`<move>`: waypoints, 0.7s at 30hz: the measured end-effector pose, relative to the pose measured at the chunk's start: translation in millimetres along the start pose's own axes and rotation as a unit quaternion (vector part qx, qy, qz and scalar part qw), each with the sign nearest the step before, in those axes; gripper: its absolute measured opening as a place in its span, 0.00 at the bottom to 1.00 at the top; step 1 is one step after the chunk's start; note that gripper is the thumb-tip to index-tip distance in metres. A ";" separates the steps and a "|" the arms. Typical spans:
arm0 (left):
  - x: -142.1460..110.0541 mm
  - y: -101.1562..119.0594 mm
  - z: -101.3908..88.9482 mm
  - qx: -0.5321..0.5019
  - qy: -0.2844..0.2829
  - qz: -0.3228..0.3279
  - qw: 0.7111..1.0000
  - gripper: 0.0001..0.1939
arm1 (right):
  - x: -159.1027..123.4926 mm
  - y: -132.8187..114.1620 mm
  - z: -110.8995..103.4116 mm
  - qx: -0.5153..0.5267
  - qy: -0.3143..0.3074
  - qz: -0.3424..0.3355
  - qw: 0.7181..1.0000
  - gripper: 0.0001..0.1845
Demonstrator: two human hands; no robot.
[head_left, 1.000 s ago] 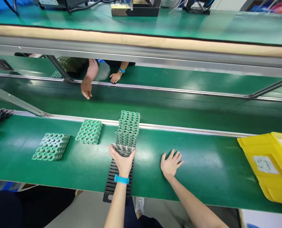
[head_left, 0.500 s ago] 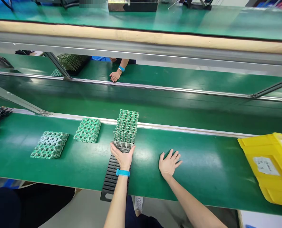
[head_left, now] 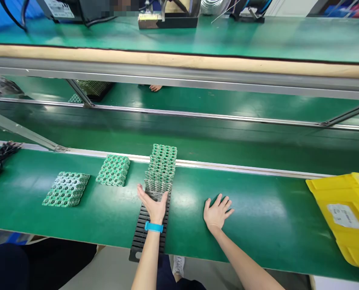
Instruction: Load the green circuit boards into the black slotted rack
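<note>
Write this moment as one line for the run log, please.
left hand: against near end of upright circuit boards in black rack | right hand: flat on green table, holds nothing

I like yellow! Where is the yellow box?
The yellow box sits at the far right edge of the green table, right of the right hand.

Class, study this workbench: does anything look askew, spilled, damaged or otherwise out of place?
One oddity: the black slotted rack under the left hand juts past the bench's near edge, unsupported there. The circuit board stacks lie tidy; nothing looks spilled or damaged.
</note>
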State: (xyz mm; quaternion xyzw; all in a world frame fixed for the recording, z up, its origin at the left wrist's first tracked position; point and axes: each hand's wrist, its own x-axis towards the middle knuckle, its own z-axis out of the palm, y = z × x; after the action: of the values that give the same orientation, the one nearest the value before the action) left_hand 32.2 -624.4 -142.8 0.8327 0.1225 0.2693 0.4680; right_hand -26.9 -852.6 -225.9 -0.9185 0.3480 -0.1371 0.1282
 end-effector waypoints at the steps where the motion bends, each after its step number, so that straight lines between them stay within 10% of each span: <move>1: 9.7 -1.2 -7.7 -0.023 0.003 -0.008 1.000 0.58 | -0.1 -0.6 -0.2 -0.002 0.000 0.000 1.000 0.42; 8: 104.3 -17.2 -33.6 -0.276 -0.160 -0.180 0.931 0.52 | 2.1 0.4 -1.2 -0.001 -0.025 0.011 1.000 0.42; 14: 120.6 -20.4 -12.9 -0.327 -0.269 -0.211 0.881 0.56 | -7.1 -6.4 3.6 0.170 -0.054 -0.018 0.984 0.44; 17: 122.0 -19.3 -7.1 -0.334 -0.297 -0.205 0.871 0.58 | -17.3 -52.7 10.5 0.368 -0.114 -0.041 0.922 0.50; 21: 122.5 -18.9 -3.9 -0.335 -0.320 -0.210 0.861 0.58 | -21.7 -133.5 24.5 0.617 -0.189 0.066 0.761 0.59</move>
State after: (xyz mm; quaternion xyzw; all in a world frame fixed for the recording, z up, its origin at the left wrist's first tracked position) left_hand 131.9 -555.7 -116.3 0.6204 0.0406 -0.0918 0.7778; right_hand 46.5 -737.8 -208.1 -0.6232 0.2167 -0.1368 0.7389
